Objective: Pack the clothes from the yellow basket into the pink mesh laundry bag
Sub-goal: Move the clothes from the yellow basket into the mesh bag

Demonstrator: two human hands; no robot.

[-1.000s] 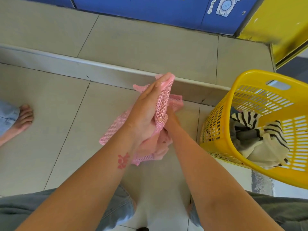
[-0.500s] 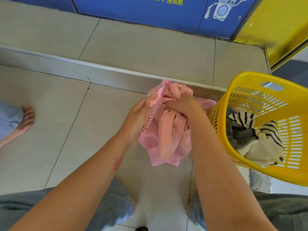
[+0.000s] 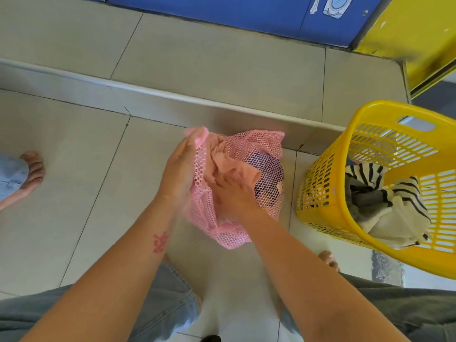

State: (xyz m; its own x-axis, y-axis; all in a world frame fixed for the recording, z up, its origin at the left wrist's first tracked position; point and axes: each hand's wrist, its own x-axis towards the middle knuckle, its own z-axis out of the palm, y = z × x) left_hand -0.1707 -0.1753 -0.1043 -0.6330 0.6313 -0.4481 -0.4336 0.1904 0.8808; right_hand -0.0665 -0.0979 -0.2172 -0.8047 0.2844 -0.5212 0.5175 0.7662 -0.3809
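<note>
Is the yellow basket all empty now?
No, the yellow basket has a striped black-and-white garment bunched up inside it.

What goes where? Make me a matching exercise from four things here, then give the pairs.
1. mesh bag
2. basket
3. striped top
4. peach cloth

A. in the basket
B. on the floor, far right
C. under the right hand, going into the bag
D. mouth held by the left hand

Pairs: 1-D, 2-B, 3-A, 4-C
</note>
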